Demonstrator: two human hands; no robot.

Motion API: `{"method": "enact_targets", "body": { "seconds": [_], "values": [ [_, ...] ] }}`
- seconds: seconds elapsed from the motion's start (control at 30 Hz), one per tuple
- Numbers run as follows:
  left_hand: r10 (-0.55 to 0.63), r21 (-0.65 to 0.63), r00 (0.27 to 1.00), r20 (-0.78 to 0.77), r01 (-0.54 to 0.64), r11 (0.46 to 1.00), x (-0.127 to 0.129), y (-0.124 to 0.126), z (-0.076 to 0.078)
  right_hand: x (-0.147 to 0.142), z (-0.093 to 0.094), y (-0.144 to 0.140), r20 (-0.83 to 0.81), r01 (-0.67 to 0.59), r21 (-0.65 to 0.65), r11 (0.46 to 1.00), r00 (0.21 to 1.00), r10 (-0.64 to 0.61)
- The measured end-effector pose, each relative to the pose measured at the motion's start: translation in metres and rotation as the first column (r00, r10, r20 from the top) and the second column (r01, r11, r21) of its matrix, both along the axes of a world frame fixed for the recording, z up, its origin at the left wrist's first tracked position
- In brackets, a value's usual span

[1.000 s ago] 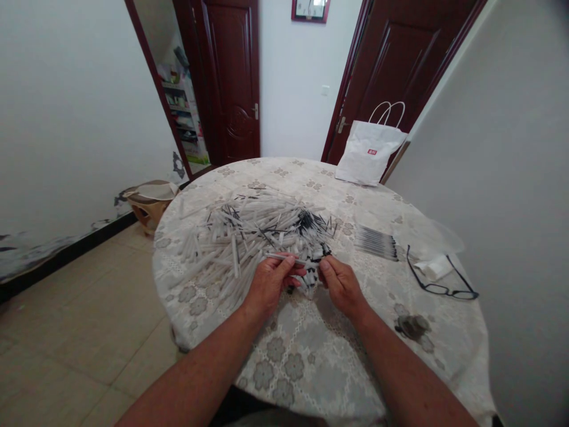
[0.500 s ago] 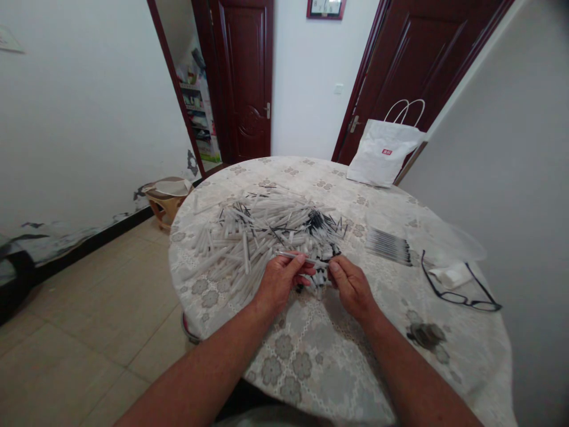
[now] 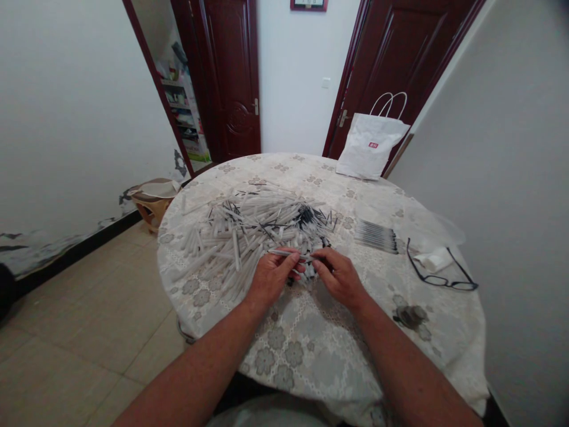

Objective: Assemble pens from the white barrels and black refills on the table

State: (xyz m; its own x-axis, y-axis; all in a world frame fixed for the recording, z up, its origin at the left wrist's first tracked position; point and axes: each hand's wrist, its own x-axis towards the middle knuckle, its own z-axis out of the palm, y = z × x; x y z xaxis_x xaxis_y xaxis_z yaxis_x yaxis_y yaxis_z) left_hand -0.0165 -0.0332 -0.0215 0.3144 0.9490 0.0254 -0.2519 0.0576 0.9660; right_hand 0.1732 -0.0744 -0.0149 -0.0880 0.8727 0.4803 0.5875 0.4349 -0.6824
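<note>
A small red label (image 3: 373, 145) on the white paper bag (image 3: 368, 148) was too small to read; no other text was legible.

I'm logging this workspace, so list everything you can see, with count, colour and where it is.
pen barrels: a large heap, too many to count, white, middle of the table
black refills: a loose bunch, black, far right part of the heap
row of pens: one neat row, dark, right of the heap
glasses: one pair, black frame, right edge of the table
paper bag: one, white, far edge of the table
table: one, round, pale floral cloth
stool: one, tan, on the floor at left
doors: two, dark red, back wall
left hand: holds a thin pen piece
right hand: fingertips at the same piece
</note>
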Motion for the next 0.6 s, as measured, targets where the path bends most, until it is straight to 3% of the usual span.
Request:
{"method": "enact_targets", "body": {
  "seconds": [0.07,0.17,0.23,0.3,0.43,0.5,0.6],
  "values": [
    [-0.001,0.072,0.994,-0.106,0.008,0.997,-0.003,-0.003,0.003,0.003,0.002,0.001,0.024,0.032,0.063,0.998,0.999,-0.034],
    [0.060,0.292,0.943,-0.327,0.041,0.956,-0.004,-0.009,0.005,0.013,0.002,0.003,-0.084,0.253,0.099,0.962,0.966,-0.246],
    [0.123,0.486,0.861,-0.493,0.155,0.860,-0.001,-0.012,0.007,0.022,0.001,0.005,-0.188,0.394,0.091,0.914,0.909,-0.373],
    [0.193,0.593,0.738,-0.646,0.327,0.736,0.007,-0.015,0.009,0.030,-0.001,0.008,-0.256,0.457,0.088,0.885,0.869,-0.423],
    [0.353,0.560,0.436,-0.828,0.595,0.577,0.033,-0.019,0.015,0.037,-0.004,0.011,-0.270,0.472,0.096,0.876,0.860,-0.434],
    [0.407,0.530,0.350,-0.844,0.667,0.524,0.046,-0.019,0.015,0.037,-0.005,0.012,-0.254,0.466,0.089,0.880,0.865,-0.433],
    [0.421,0.483,0.288,-0.860,0.726,0.490,0.060,-0.017,0.011,0.035,-0.005,0.012,-0.238,0.463,0.091,0.882,0.870,-0.432]
  ]
}}
